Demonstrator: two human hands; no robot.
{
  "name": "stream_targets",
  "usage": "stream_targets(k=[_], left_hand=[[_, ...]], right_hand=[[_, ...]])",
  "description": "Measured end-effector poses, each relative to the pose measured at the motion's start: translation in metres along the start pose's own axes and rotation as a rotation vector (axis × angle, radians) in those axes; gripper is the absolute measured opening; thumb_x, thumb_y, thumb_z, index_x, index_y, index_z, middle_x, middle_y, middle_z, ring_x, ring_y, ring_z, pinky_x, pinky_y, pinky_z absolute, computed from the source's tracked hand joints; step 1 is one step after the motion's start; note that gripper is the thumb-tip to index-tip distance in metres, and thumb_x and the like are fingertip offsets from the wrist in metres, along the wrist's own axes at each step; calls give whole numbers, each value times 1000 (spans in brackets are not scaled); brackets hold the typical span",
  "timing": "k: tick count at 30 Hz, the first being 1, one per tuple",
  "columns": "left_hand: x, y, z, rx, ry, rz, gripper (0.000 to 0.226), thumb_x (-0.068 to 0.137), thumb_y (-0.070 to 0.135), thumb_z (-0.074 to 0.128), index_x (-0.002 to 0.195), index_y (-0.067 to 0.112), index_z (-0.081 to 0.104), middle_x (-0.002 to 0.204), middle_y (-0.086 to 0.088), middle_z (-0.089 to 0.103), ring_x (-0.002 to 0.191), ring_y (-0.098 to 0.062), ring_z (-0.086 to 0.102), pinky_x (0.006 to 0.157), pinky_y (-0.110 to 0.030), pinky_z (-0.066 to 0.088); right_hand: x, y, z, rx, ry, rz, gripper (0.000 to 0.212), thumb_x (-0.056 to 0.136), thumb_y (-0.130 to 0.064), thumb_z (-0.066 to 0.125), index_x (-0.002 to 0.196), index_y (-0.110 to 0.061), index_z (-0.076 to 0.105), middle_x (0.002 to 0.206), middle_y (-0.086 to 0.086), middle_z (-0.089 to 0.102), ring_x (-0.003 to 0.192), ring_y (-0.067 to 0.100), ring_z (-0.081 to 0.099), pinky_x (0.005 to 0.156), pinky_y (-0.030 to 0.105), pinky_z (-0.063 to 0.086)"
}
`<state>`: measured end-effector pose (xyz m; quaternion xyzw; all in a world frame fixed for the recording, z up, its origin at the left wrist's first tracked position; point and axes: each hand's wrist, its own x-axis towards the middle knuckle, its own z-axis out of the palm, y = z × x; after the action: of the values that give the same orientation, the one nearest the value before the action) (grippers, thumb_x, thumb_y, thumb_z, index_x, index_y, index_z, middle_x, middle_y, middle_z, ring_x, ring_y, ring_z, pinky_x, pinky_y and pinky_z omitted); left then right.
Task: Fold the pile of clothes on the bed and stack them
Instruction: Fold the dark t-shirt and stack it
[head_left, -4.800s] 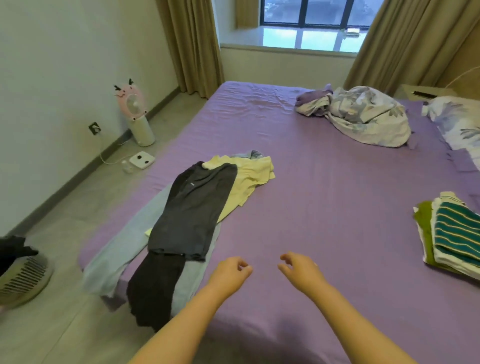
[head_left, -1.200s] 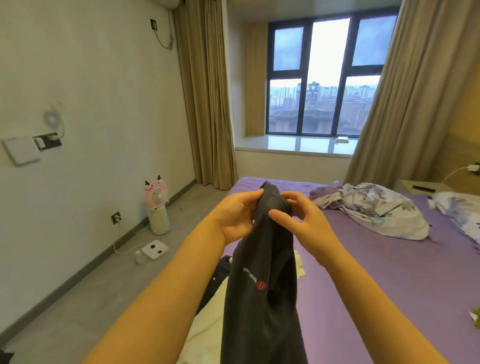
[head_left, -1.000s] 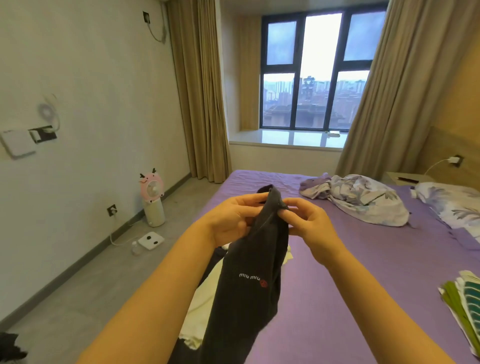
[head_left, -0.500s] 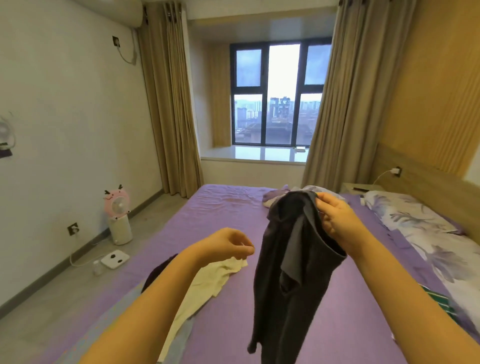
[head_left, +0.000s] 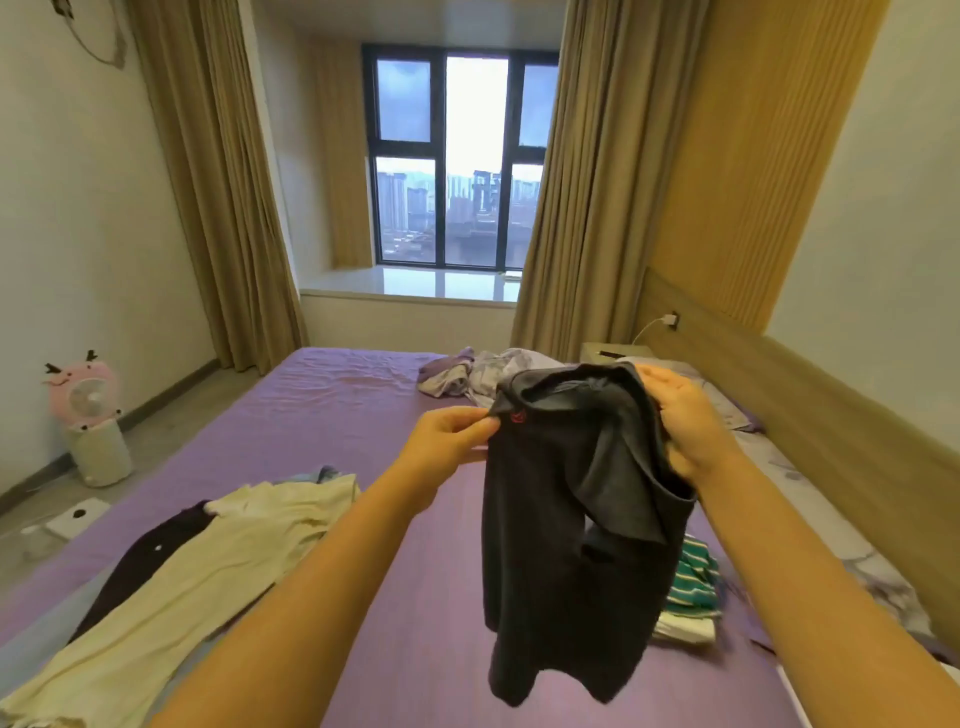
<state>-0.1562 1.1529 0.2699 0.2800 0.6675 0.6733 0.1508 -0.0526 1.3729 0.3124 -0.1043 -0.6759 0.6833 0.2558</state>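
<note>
Fingers (head_left: 480, 428) of both hands pinching dark shirt (head_left: 566, 530) top edge.

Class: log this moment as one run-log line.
left hand: pinches dark grey T-shirt | right hand: grips it | shirt: hanging over purple bed

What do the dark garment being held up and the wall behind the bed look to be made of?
Dark garment: soft matte knit, probably cotton jersey; it hangs limp and creases between the left hand and right hand. Wall panel: looks like ribbed wood or laminate, judging by its fine vertical grooves and tan tone.
</note>
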Motion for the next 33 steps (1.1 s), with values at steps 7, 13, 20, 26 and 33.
stream_targets(k=[7,13,20,26,33], left_hand=[[15,28,5,-149,-98,-71,26,101,17,42,116,4,59,96,-4,66,84,-13,64,69,-20,55],[16,36,11,-122,-171,-177,50,81,51,56,125,28,58,120,-1,64,107,-20,63,80,-27,54],[25,54,39,-23,-283,-187,12,87,27,67,89,18,75,90,-9,71,76,-18,71,69,-29,59],[33,58,46,-599,60,-343,42,98,24,50,133,0,46,106,-33,53,90,-33,68,79,-23,55],[43,67,30,-577,248,-275,13,94,19,57,92,6,54,73,-9,57,47,-11,57,41,-18,48]], right_hand=[[2,-4,-51,-129,120,33,26,100,-20,46,113,-8,64,95,8,65,87,22,60,75,33,53],[7,-14,-36,-114,36,21,19,98,-20,50,104,-14,67,103,10,68,95,25,62,83,37,55],[10,-15,18,-40,-154,22,14,91,-19,61,100,-12,67,92,6,71,87,20,67,65,26,55],[-27,13,16,-107,-186,-151,36,84,-59,54,106,-31,63,104,-9,69,98,8,66,77,20,55],[-38,35,0,-663,-318,-196,22,90,-31,63,111,-26,58,103,-5,66,96,9,62,84,24,54]])
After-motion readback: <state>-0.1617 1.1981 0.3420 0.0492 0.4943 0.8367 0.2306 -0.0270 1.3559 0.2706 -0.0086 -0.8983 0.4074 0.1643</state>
